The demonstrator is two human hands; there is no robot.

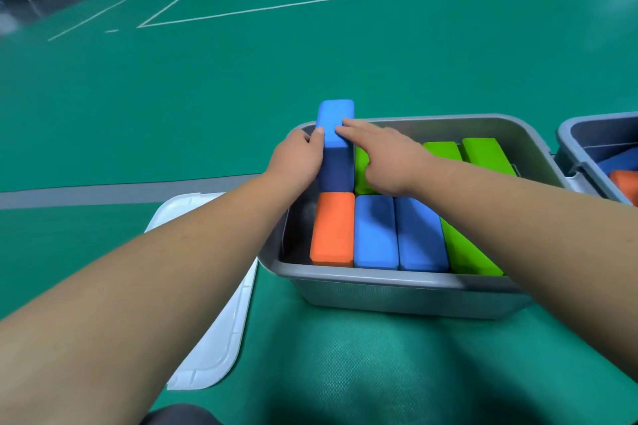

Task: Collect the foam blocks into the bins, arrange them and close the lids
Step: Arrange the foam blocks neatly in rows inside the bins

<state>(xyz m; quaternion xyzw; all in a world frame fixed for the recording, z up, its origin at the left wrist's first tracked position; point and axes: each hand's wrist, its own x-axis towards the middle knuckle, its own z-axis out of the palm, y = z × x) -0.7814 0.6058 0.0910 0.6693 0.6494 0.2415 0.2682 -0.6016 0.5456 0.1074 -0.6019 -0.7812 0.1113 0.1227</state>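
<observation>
Head view: left hand point(298, 159) grips upright blue block point(335, 121) in grey bin point(379, 279); right hand point(386, 155) flat-fingered, touching its top.

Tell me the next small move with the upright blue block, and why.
Probably push the blue block down into its slot. It stands at the grey bin's far-left corner, rising above the rim, with the left hand and right hand both on it; the lid beside the bin likely could not close over it.

Bare forearms point(165, 279), bare left hand point(297, 158), right hand point(386, 162).
</observation>
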